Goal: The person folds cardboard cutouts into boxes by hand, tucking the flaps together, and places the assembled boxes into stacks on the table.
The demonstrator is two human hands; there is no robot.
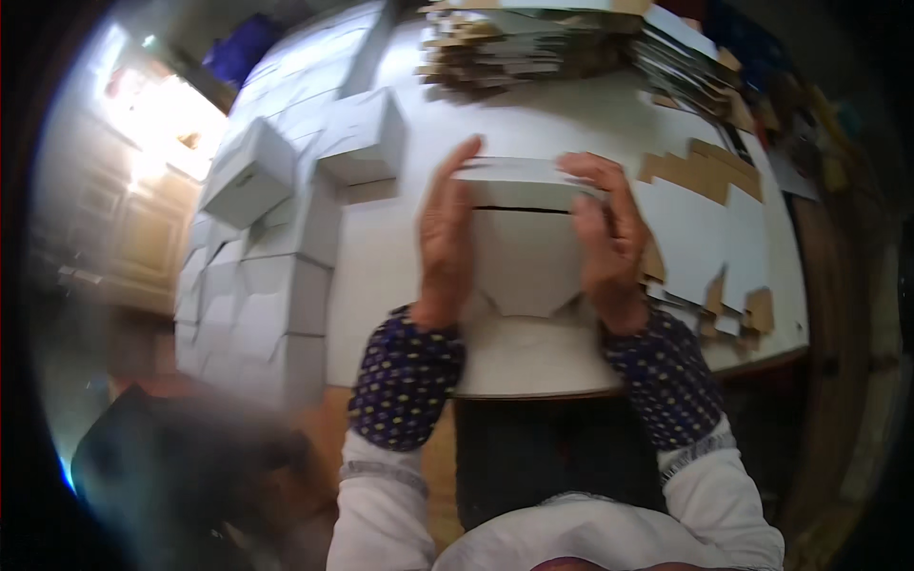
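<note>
Between my two hands is a white cardboard box (526, 259), with a dark slit running across it below its far edge. My left hand (445, 238) lies along the box's left side, its fingers reaching toward the far corner. On the right side my right hand (611, 238) grips the box, fingers bent over the far right corner and thumb on the face near the slit. The fingertips are slightly blurred. Dotted dark sleeve covers wrap both forearms.
Folded white boxes (286, 285) are stacked at the table's left, with a loose one (362, 138) beside them. Flat cardboard blanks (709, 228) lie at the right. A tall pile of blanks (533, 52) stands at the back. The table's front edge (533, 393) curves before me.
</note>
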